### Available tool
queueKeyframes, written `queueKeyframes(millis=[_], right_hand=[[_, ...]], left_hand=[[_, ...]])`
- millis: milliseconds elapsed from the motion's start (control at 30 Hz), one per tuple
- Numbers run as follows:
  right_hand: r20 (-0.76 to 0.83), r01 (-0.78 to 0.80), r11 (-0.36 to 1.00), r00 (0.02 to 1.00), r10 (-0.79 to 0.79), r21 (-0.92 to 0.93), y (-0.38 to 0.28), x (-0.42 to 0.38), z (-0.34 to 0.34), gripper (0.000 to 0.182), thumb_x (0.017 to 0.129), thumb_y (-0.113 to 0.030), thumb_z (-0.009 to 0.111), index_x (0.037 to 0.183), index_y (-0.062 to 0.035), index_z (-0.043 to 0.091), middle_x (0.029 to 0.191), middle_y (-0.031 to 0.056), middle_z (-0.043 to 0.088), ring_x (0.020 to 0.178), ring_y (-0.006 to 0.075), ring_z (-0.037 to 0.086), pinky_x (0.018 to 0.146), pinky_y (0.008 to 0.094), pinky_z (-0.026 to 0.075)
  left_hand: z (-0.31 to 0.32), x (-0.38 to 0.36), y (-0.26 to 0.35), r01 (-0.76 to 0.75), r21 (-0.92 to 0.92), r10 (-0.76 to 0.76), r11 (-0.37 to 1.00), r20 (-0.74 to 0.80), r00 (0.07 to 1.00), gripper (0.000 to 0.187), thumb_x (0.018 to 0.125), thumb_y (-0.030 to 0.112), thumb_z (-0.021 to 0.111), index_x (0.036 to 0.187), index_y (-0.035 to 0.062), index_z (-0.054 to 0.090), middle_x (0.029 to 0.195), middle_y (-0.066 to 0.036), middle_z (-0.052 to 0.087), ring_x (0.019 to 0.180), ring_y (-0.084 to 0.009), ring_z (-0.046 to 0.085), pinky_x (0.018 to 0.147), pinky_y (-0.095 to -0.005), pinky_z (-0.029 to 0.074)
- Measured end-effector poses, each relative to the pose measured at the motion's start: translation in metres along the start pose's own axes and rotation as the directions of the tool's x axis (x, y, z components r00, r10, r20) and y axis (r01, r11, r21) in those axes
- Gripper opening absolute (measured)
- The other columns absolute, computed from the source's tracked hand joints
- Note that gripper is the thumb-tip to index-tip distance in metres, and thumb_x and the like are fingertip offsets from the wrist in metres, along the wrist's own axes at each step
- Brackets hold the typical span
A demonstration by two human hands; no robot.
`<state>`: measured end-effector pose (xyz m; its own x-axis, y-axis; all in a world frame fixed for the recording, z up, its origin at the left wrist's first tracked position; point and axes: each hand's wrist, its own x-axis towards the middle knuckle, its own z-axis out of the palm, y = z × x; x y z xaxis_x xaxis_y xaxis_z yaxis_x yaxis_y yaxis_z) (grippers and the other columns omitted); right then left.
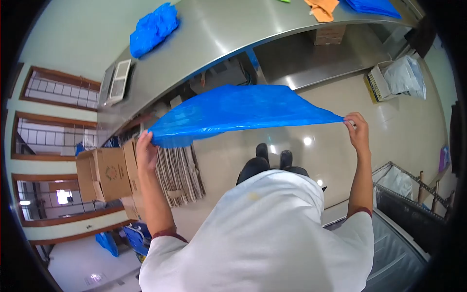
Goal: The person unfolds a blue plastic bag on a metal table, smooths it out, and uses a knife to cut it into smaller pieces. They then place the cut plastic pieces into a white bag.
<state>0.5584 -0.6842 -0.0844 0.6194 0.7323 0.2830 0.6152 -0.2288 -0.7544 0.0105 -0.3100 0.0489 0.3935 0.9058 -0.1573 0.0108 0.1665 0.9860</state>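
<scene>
A blue bag (243, 112) of thin, glossy plastic hangs stretched in the air in front of the person, above the floor (413, 131) and just short of the steel table (219, 34). It is pulled into a wide, flat sheet with a gently arched top and fine wrinkles across it. The left hand (146, 151) pinches the bag's left corner, fingers closed on the film. The right hand (357, 129) grips the right corner the same way, so the bag is taut between both raised arms.

Below the bag, the person's white shirt (262, 233) and dark shoes (272, 155) show against the pale, shiny floor.

To the left, an open cardboard box (104, 173) stands on its side; what it holds cannot be told. Beside it, flattened cartons (177, 170) lean in a ribbed stack.

On the table, whose brushed metal top curves across the view, a crumpled blue heap (153, 27) of the same plastic lies near the far edge, with a white slotted tray (116, 80) close by. Farther along lie an orange cloth (322, 9) and another blue pile (373, 7).

Under the table sits a brown box (330, 34). At right, an open carton (382, 82) holds a pale plastic bag (404, 75). Lower right stands a dark crate (413, 214) lined with clear film.
</scene>
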Motion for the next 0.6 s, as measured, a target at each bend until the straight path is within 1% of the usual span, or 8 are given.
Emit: queueKeyframes(millis=[33,133,233,333,433,533,567,600], right_hand=[[-0.002,-0.026,0.999,1.000,0.026,-0.019,-0.002,-0.008,-0.006,0.009,0.079,0.001,0.069,0.087,-0.0004,0.065,0.089,0.0105,0.063,0.081,0.0244,0.060,0.069,0.0319,0.047],[-0.019,-0.017,1.000,1.000,0.017,0.007,0.012,-0.028,-0.023,0.008,0.080,0.002,0.068,0.088,-0.0003,0.065,0.090,0.0085,0.063,0.079,0.0191,0.059,0.065,0.0276,0.045],[-0.011,-0.140,0.990,0.990,0.140,-0.013,0.017,-0.050,-0.038,0.006,0.082,0.000,0.067,0.088,-0.0001,0.066,0.092,0.0078,0.063,0.077,0.0145,0.057,0.064,0.0247,0.045],[-0.034,-0.216,0.976,0.976,0.217,0.021,0.026,-0.072,-0.050,0.004,0.085,0.000,0.065,0.088,-0.0014,0.066,0.095,0.0062,0.064,0.079,0.0114,0.057,0.063,0.0230,0.045],[-0.020,-0.395,0.917,0.918,0.397,0.058,0.025,-0.087,-0.062,0.005,0.086,-0.001,0.064,0.090,-0.0021,0.066,0.098,0.0059,0.065,0.081,0.0106,0.058,0.064,0.0225,0.047],[-0.013,-0.371,0.907,0.925,0.381,0.201,0.040,-0.099,-0.068,0.006,0.087,-0.001,0.063,0.093,-0.0028,0.066,0.100,0.0061,0.065,0.083,0.0116,0.060,0.064,0.0224,0.049],[-0.003,-0.380,0.900,0.921,0.389,0.213,0.042,-0.101,-0.072,0.006,0.089,-0.001,0.062,0.095,-0.0011,0.065,0.103,0.0087,0.065,0.084,0.0132,0.061,0.069,0.0246,0.051],[-0.007,-0.373,0.902,0.924,0.383,0.216,0.043,-0.103,-0.074,0.007,0.090,-0.002,0.062,0.096,-0.0007,0.064,0.103,0.0093,0.065,0.084,0.0135,0.061,0.071,0.0252,0.052]], left_hand=[[0.000,-0.002,-0.012,0.014,-0.016,-0.014,1.000,-0.013,1.000,0.024,0.094,0.027,0.059,0.110,0.0091,0.060,0.106,-0.002,0.065,0.097,-0.0138,0.059,0.091,-0.0335,0.042],[0.016,0.000,-0.043,0.107,-0.060,-0.111,0.992,-0.071,0.991,0.015,0.095,0.023,0.060,0.097,0.0080,0.061,0.092,0.000,0.064,0.085,-0.0120,0.059,0.084,-0.0308,0.045],[0.028,0.002,-0.079,0.178,-0.075,-0.184,0.981,-0.083,0.980,0.014,0.096,0.023,0.060,0.094,0.0095,0.061,0.088,0.001,0.064,0.082,-0.0110,0.059,0.081,-0.0283,0.046],[0.035,0.000,-0.111,0.123,-0.181,-0.138,0.976,-0.073,0.988,0.011,0.096,0.021,0.060,0.094,0.0110,0.060,0.089,0.001,0.064,0.083,-0.0104,0.059,0.081,-0.0273,0.046],[0.038,-0.001,-0.138,0.075,-0.279,-0.097,0.957,-0.063,0.993,0.009,0.095,0.020,0.062,0.095,0.0112,0.059,0.091,0.000,0.064,0.085,-0.0101,0.059,0.082,-0.0279,0.047],[0.044,-0.007,-0.149,0.061,-0.352,-0.083,0.934,-0.048,0.995,0.011,0.095,0.020,0.062,0.096,0.0105,0.058,0.092,0.000,0.064,0.087,-0.0110,0.060,0.083,-0.0286,0.047],[0.044,-0.007,-0.151,0.060,-0.363,-0.078,0.930,-0.037,0.996,0.011,0.095,0.021,0.062,0.097,0.0105,0.058,0.093,0.000,0.064,0.088,-0.0116,0.059,0.085,-0.0296,0.047],[0.044,-0.007,-0.152,0.059,-0.372,-0.074,0.926,-0.025,0.997,0.012,0.095,0.021,0.062,0.097,0.0106,0.057,0.094,0.000,0.064,0.089,-0.0122,0.059,0.086,-0.0307,0.047]])
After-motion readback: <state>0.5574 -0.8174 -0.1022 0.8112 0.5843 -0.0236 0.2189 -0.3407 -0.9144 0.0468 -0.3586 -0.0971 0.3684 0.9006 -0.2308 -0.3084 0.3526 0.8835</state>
